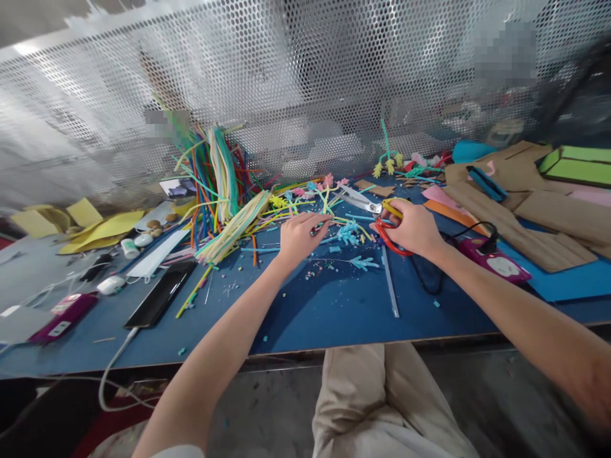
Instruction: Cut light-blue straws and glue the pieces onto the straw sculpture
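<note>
My right hand (pixel 414 226) grips a pair of scissors (pixel 375 207) by its red and yellow handles. The blades are spread and point left, toward my other hand. My left hand (pixel 301 235) hovers low over the table with its fingers pinched together; what lies between them, if anything, cannot be made out. Just beyond the fingertips are pink pipe-cleaner flowers (pixel 328 181) on pale green stems. Between the hands lies a fluffy blue pipe-cleaner piece (pixel 349 233), with a second blue branched piece (pixel 364 263) on a thin wire nearer me.
Bundled pipe cleaners (pixel 224 172) stand at back left, by a perforated metal screen (pixel 334 83). A black phone (pixel 162 296) on a cable lies left. Purple power strip (pixel 496 261), cardboard (pixel 529 229) and a clear strip (pixel 389 283) lie right. Scraps dot the blue table (pixel 315 318).
</note>
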`<state>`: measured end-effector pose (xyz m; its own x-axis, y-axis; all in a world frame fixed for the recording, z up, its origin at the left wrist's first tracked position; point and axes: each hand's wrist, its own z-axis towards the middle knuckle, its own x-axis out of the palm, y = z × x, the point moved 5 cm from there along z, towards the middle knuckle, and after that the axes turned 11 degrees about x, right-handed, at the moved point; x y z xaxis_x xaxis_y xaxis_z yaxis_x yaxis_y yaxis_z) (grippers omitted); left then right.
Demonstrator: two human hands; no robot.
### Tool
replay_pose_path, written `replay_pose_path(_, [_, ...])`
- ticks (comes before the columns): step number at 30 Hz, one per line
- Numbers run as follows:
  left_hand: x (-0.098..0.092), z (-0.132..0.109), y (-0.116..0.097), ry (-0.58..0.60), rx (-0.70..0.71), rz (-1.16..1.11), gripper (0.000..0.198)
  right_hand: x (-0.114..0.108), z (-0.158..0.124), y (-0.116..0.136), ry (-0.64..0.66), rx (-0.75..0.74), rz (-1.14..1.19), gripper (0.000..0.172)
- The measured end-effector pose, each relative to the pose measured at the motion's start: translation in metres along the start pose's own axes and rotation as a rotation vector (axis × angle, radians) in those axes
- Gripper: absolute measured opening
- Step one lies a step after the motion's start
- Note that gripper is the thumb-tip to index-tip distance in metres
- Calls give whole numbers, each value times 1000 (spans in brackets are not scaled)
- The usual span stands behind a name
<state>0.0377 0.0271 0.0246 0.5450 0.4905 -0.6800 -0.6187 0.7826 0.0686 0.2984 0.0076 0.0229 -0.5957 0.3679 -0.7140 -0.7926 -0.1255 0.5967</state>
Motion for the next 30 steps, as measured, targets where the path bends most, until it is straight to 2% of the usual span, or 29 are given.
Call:
replay_pose_path(9, [3, -2, 1, 19, 38, 13, 18, 1, 1, -2, 15, 18, -10, 30])
replay_pose_path(21, [-3, 0, -7, -33, 95, -8, 13, 0, 0, 0, 4, 9, -2, 30])
replay_pose_path(30, [-5, 1, -8, -48, 101, -46, 17, 2, 0, 1, 33, 13, -17, 27])
